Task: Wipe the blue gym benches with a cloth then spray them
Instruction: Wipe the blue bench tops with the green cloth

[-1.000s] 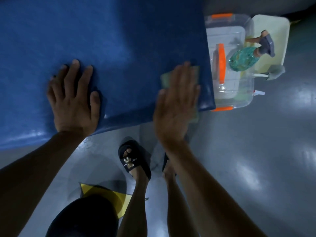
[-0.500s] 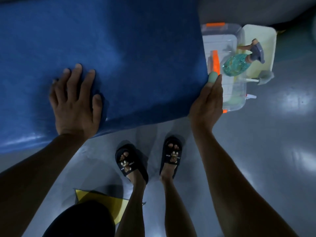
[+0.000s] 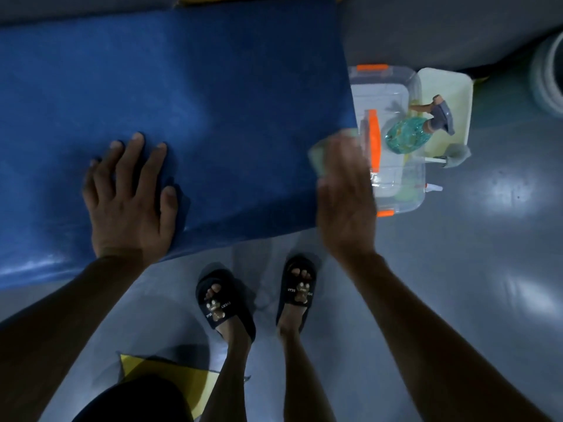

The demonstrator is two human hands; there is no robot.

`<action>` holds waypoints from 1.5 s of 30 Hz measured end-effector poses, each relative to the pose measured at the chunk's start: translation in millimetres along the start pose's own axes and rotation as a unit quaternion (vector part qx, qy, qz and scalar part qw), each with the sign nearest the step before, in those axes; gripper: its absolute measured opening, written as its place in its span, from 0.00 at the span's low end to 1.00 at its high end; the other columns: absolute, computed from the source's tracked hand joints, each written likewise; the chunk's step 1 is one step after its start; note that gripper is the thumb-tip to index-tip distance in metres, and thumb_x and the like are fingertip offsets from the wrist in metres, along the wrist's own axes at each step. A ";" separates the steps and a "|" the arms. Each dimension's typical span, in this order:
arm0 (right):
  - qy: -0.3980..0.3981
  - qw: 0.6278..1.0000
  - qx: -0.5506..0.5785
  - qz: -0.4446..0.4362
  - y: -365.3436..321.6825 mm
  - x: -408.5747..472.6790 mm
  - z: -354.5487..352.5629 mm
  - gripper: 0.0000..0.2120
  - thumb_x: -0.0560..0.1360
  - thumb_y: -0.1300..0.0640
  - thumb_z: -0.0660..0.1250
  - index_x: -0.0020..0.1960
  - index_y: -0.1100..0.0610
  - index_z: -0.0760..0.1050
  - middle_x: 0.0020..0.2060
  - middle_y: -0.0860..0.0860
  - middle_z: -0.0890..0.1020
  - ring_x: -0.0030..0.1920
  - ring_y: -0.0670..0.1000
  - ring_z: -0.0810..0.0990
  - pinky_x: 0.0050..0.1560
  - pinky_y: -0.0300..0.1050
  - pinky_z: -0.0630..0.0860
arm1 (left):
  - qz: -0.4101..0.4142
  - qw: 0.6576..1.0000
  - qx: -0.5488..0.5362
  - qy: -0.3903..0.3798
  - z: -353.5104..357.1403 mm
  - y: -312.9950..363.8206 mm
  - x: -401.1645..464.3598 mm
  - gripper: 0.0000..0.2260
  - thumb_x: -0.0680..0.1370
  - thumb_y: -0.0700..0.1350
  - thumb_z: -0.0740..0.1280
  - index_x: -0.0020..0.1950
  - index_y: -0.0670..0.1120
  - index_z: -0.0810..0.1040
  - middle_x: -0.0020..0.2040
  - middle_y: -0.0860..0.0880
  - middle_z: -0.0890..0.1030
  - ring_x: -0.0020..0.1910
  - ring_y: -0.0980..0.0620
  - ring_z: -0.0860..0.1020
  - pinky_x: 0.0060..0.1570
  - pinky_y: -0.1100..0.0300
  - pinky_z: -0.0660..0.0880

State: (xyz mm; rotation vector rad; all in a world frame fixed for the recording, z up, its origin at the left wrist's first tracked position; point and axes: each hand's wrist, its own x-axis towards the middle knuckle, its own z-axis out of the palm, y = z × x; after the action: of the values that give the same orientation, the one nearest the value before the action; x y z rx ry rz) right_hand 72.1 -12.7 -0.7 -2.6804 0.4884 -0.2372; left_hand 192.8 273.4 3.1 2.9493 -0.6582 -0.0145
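A blue padded gym bench point(image 3: 213, 102) fills the upper left of the head view. My left hand point(image 3: 131, 196) lies flat on its near edge with the fingers spread. At the bench's right end my right hand point(image 3: 344, 196), blurred by motion, presses a pale green cloth point(image 3: 318, 158) with flat fingers; only the cloth's far edge shows past the hand. A green spray bottle point(image 3: 406, 135) with a grey trigger head lies on top of a clear plastic box just to the right of the bench.
The clear box point(image 3: 393, 95) with orange clips stands on the grey floor beside a pale yellow tray point(image 3: 454, 95). My two feet in black slippers point(image 3: 300, 287) stand below the bench edge. A yellow sheet point(image 3: 179, 376) lies by my left leg.
My right hand with the cloth came off the bench's right end, dropped to its corner edge, and is now back on the right end. My left hand stayed in place.
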 end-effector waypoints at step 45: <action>-0.117 0.986 -0.049 -0.113 -118.5 59.1 37.6 0.28 0.84 0.52 0.51 0.81 0.60 0.52 0.81 0.56 0.52 0.81 0.56 0.46 0.80 0.56 0.48 | -0.008 0.997 0.011 -0.071 -7.9 0.7 6.2 0.28 0.81 0.57 0.50 0.81 0.50 0.60 0.81 0.44 0.60 0.79 0.39 0.57 0.77 0.40 0.50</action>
State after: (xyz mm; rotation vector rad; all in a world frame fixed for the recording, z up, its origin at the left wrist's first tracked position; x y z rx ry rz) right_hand 171.2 80.5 20.2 -2.8110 0.1280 0.0409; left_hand 198.4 271.1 11.2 2.9950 -0.6552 -0.2208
